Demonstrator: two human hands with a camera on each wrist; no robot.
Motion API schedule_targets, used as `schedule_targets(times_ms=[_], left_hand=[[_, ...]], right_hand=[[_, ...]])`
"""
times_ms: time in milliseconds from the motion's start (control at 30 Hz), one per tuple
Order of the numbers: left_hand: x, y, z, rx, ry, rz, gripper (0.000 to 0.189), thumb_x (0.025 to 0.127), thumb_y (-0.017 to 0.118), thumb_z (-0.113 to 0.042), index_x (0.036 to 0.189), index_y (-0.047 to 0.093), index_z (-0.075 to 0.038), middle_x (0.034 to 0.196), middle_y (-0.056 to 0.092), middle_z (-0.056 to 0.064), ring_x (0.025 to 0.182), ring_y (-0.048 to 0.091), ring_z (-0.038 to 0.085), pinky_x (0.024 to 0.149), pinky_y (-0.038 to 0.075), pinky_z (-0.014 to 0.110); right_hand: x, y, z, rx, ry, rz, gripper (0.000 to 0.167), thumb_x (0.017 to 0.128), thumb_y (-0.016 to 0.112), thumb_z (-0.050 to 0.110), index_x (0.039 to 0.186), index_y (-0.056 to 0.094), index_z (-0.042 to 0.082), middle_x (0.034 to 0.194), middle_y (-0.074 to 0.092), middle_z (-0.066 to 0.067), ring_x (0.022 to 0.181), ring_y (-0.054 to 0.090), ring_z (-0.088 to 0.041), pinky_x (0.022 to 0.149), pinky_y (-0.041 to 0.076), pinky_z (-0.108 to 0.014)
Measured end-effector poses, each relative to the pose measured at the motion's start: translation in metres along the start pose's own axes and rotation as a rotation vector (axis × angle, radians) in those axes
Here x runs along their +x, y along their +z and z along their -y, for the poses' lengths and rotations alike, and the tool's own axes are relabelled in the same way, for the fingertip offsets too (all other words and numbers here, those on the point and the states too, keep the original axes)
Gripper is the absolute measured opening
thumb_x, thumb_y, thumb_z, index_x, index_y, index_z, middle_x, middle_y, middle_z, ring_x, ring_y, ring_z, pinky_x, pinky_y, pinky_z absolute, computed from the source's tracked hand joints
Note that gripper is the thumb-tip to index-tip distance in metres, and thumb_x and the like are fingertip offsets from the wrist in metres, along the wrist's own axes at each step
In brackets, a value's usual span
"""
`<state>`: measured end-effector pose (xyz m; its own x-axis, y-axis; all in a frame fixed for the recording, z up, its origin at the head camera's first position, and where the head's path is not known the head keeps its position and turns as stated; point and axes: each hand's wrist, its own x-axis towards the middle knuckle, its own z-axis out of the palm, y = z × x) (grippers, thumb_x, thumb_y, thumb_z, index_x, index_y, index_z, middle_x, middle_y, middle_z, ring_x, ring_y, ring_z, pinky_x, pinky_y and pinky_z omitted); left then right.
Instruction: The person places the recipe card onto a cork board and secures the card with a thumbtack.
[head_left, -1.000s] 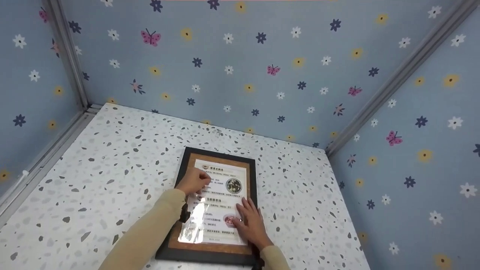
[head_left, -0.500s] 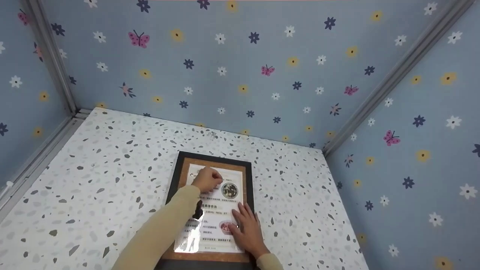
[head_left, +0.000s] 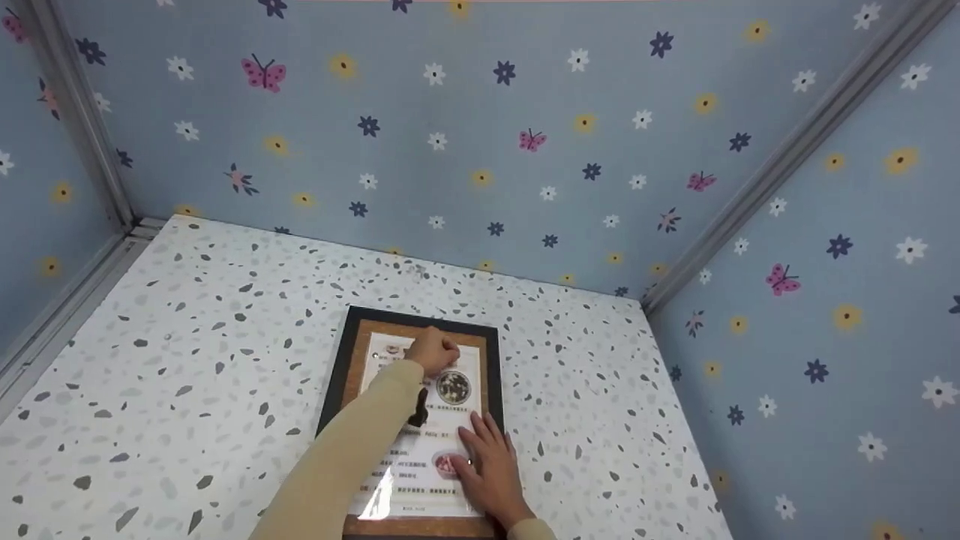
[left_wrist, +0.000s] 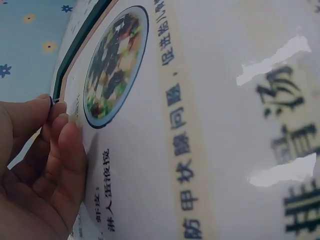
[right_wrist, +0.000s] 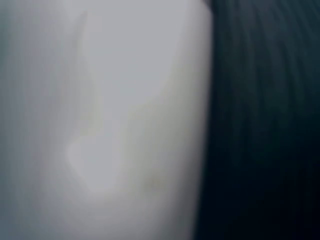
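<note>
A laminated sheet (head_left: 420,491) with printed text and round food photos lies on a black-framed cork board (head_left: 491,360). My left hand (head_left: 433,352) is over the upper part of the sheet, above the upper food photo (head_left: 454,388). Its thumb and index finger pinch a small dark thumbtack (left_wrist: 51,102), mostly hidden by the fingertips. My right hand (head_left: 491,469) rests flat with spread fingers on the sheet's lower right edge and the frame. A small tack (head_left: 375,355) shows at the sheet's upper left corner. The right wrist view is a blur of white and dark.
The board lies on a white speckled tabletop (head_left: 225,337). Blue flowered panels (head_left: 420,112) with grey corner posts (head_left: 795,157) stand behind and at both sides. Glare (head_left: 379,495) crosses the sheet's lower left.
My left hand has moved right and up the sheet, from its left side to above the upper food photo. The right hand keeps its place on the sheet; the head view has shifted slightly.
</note>
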<state>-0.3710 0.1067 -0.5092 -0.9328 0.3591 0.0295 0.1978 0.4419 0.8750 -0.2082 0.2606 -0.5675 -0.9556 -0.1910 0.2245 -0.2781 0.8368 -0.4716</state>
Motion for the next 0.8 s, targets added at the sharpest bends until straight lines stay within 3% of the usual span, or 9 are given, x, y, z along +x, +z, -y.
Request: schedule_targets(times_ms=[67,100,133,167,267,400,567,800], left_hand=[[0.041,0.024,0.053,0.05,-0.015,0.054,0.015,0.09,0.061,-0.006,0.088,0.076,-0.001,0.078,0.069,0.006,0.072,0.06,0.018,0.072,0.052,0.039],[0.054,0.032,0.072,0.052,0.012,0.076,0.016,0.09,0.061,-0.009,0.089,0.076,-0.003,0.078,0.069,0.004,0.071,0.06,0.018,0.069,0.051,0.037],[0.057,0.034,0.071,0.072,-0.013,0.085,0.016,0.09,0.061,-0.009,0.087,0.076,-0.003,0.076,0.068,0.003,0.069,0.06,0.018,0.067,0.051,0.037],[0.065,0.041,0.08,0.084,-0.012,0.08,0.016,0.089,0.062,-0.01,0.081,0.075,-0.006,0.071,0.066,0.001,0.066,0.058,0.017,0.063,0.049,0.036],[0.073,0.048,0.079,0.136,-0.071,0.056,0.02,0.089,0.063,-0.012,0.07,0.071,-0.011,0.063,0.061,-0.003,0.059,0.053,0.016,0.057,0.044,0.035],[0.073,0.05,0.07,0.167,-0.151,0.041,0.032,0.091,0.061,-0.011,0.058,0.06,-0.013,0.053,0.051,-0.004,0.049,0.044,0.014,0.051,0.037,0.034],[0.074,0.053,0.061,0.175,-0.228,0.056,0.036,0.093,0.06,-0.013,0.058,0.051,-0.016,0.052,0.046,-0.003,0.047,0.041,0.015,0.052,0.037,0.036],[0.077,0.053,0.058,0.158,-0.294,0.03,0.032,0.089,0.062,-0.009,0.06,0.05,-0.014,0.054,0.049,-0.001,0.051,0.046,0.017,0.057,0.04,0.038]], right_hand=[[0.003,0.035,-0.03,-0.024,0.089,0.003,0.041,0.1,0.054,0.036,0.133,0.063,0.014,0.152,0.044,-0.006,0.143,0.031,-0.031,0.106,0.025,-0.066],[0.002,0.048,-0.043,-0.044,0.09,-0.044,0.038,0.098,0.055,0.033,0.13,0.065,0.015,0.149,0.047,-0.006,0.142,0.033,-0.031,0.107,0.023,-0.066],[0.003,0.05,-0.043,-0.03,0.104,-0.046,0.037,0.099,0.054,0.032,0.13,0.065,0.014,0.15,0.047,-0.007,0.142,0.033,-0.032,0.107,0.022,-0.067],[0.002,0.054,-0.05,-0.026,0.097,-0.061,0.037,0.101,0.052,0.033,0.129,0.066,0.015,0.149,0.047,-0.006,0.142,0.033,-0.032,0.107,0.022,-0.068],[0.002,0.053,-0.054,0.003,0.094,-0.051,0.039,0.104,0.045,0.036,0.131,0.065,0.016,0.151,0.046,-0.005,0.143,0.032,-0.032,0.106,0.021,-0.069],[0.003,0.051,-0.052,0.008,0.093,-0.054,0.04,0.105,0.043,0.036,0.131,0.066,0.015,0.15,0.046,-0.006,0.142,0.033,-0.033,0.106,0.022,-0.069],[0.002,0.051,-0.053,0.003,0.085,-0.065,0.04,0.105,0.044,0.035,0.129,0.067,0.014,0.15,0.047,-0.007,0.142,0.033,-0.033,0.108,0.021,-0.067],[0.003,0.05,-0.053,0.014,0.095,-0.044,0.04,0.105,0.043,0.036,0.13,0.066,0.014,0.15,0.046,-0.006,0.143,0.032,-0.032,0.109,0.02,-0.066]])
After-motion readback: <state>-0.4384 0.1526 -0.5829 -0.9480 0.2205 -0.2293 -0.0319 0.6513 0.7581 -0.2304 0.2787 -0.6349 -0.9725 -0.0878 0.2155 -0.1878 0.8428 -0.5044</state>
